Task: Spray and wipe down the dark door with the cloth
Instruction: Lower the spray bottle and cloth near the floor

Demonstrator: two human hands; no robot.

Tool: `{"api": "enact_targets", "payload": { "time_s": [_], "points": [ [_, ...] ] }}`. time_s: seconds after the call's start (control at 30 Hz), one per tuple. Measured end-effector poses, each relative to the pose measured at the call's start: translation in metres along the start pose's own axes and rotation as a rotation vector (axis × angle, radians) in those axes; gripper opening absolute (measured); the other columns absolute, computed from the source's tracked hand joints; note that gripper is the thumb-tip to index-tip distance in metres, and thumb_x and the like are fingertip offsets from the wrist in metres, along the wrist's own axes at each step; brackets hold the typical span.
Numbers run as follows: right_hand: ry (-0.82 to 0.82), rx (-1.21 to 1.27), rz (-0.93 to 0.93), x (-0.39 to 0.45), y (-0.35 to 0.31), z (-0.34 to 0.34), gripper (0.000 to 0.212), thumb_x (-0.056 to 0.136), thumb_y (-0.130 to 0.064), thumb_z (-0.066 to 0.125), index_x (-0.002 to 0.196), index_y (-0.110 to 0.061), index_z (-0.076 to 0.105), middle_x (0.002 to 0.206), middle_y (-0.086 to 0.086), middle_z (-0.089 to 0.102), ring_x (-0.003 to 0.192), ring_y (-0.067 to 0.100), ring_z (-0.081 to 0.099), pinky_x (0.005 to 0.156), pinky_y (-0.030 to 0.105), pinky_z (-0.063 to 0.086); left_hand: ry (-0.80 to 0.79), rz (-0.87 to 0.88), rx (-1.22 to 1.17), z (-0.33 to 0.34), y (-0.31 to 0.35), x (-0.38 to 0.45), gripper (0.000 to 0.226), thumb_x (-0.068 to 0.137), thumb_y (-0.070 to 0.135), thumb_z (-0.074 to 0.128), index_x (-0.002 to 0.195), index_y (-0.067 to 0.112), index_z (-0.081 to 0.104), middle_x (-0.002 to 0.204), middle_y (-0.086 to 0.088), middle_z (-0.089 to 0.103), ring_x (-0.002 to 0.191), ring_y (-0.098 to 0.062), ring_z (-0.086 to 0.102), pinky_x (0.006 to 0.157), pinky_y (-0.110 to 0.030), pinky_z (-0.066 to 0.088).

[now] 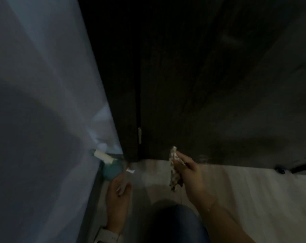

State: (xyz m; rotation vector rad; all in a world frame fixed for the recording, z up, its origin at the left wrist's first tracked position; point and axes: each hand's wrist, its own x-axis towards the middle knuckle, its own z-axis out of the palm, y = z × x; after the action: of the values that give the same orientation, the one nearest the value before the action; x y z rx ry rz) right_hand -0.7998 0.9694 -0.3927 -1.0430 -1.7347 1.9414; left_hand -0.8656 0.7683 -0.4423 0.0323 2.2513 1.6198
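Head view looks down at the foot of the dark door [192, 85]; the right hand [189, 171] pinches the crumpled cloth [174, 170] just off its bottom edge, so I judge wiping nearly finished. The left hand [118, 188] has its fingers curled round the teal spray bottle [111, 170] by the wall [34, 102]. No writing is legible.

I look for words and numbers but I cannot read any here. The picture is dark and blurry. The teal spray bottle [112, 170] shows no label I can read.
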Motion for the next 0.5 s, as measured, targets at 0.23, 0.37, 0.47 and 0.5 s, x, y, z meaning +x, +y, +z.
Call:
{"api": "enact_targets", "payload": {
  "time_s": [0.23,0.37,0.47,0.5],
  "points": [
    [0.012,0.026,0.145,-0.007,0.044,0.001,0.023,0.093,-0.013,0.06,0.11,-0.026,0.07,0.109,0.0,0.071,0.096,0.012,0.069,0.072,0.021,0.053,0.229,0.069,-0.266,0.01,-0.01,0.066,0.061,0.081,0.012,0.078,0.131,0.032,0.05,0.129,0.007,0.058,0.116,-0.004,0.058,0.094,-0.018,0.049],
    [0.021,0.045,0.141,-0.002,0.04,0.005,0.024,0.094,-0.005,0.057,0.111,-0.019,0.069,0.106,-0.003,0.07,0.085,0.001,0.069,0.062,0.011,0.051,0.397,-0.035,-0.327,0.006,-0.01,0.112,0.072,0.086,0.025,0.074,0.147,0.019,0.037,0.146,-0.003,0.044,0.129,-0.015,0.049,0.101,-0.024,0.047],
    [0.035,0.004,0.116,0.005,0.039,0.004,0.025,0.093,-0.003,0.058,0.109,-0.019,0.068,0.108,0.003,0.068,0.086,0.002,0.068,0.065,0.011,0.052,0.443,-0.05,-0.297,0.004,-0.011,0.136,0.052,0.091,0.027,0.068,0.135,0.01,0.046,0.127,-0.006,0.06,0.113,-0.018,0.061,0.084,-0.017,0.052],
    [0.044,0.003,0.107,0.007,0.036,0.003,0.025,0.092,-0.002,0.059,0.109,-0.018,0.069,0.11,0.007,0.067,0.09,0.007,0.068,0.067,0.014,0.052,0.45,-0.062,-0.249,0.003,-0.01,0.139,0.047,0.092,0.025,0.067,0.132,0.009,0.047,0.124,-0.006,0.061,0.109,-0.02,0.062,0.084,-0.019,0.052]
  ]
}}
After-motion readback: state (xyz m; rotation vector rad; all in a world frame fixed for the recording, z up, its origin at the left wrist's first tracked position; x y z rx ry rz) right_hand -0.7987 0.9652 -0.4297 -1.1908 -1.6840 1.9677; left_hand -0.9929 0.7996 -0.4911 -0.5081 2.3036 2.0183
